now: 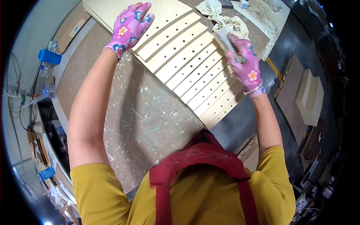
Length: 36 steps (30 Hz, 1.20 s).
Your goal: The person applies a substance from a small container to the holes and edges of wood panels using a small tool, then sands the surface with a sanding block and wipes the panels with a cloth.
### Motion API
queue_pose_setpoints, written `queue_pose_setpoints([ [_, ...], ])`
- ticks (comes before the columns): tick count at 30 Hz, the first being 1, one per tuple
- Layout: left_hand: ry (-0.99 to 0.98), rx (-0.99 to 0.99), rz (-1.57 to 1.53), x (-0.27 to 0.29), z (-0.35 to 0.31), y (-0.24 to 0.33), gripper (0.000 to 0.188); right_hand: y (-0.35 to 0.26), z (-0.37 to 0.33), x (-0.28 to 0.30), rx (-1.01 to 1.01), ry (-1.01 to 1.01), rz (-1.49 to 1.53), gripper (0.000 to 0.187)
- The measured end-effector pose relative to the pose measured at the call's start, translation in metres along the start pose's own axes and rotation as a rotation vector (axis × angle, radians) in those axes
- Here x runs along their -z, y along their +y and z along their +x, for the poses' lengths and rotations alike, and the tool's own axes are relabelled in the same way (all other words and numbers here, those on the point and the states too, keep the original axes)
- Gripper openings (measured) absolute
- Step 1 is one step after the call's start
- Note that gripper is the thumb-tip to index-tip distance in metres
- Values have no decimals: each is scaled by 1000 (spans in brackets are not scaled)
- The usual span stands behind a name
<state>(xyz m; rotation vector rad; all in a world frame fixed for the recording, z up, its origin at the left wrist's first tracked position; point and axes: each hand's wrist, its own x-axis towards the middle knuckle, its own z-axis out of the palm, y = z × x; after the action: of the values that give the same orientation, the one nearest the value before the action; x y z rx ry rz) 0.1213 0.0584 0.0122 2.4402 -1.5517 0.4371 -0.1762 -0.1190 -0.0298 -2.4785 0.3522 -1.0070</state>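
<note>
A fanned, overlapping stack of pale wooden boards [179,42], each with a row of dark round holes, lies across the work table [150,112]. My left hand [129,28], in a pink flowered glove, rests on the boards near their left edge, its fingers stretched out and holding nothing. My right hand [245,62], gloved alike, grips a pale grey-white block [225,39] at the boards' right ends. The block is blurred, so its exact kind does not show, and whether it touches the wood I cannot tell.
A crumpled cream cloth [232,27] lies just beyond the right ends of the boards. Blue plastic containers [49,56] line the left side, near a brown cardboard piece [73,30]. Flat panels [290,97] lean or lie to the right, past a yellow floor line [273,68].
</note>
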Motion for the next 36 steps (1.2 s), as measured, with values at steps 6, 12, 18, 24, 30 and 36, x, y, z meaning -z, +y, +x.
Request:
queue_pose_setpoints([
  [6,-2,3,-35,1,-1,0,50,-71,-23,-17,-1,-264,-10,41],
  [12,15,-13,-22,-1,-5,-9,52,-56,-11,-12,-34,-93,68,41],
  [18,-27,20,-99,5,0,3,53,-65,-22,-26,12,-129,-57,41],
  [24,6,17,-51,-2,-3,-3,54,-138,-52,-36,115,-579,91,47],
  [30,-22,39,-139,8,-2,7,54,-118,-5,-30,164,-216,110,43],
  [36,1,54,-75,3,-4,0,54,-108,3,-50,297,-315,-17,38],
])
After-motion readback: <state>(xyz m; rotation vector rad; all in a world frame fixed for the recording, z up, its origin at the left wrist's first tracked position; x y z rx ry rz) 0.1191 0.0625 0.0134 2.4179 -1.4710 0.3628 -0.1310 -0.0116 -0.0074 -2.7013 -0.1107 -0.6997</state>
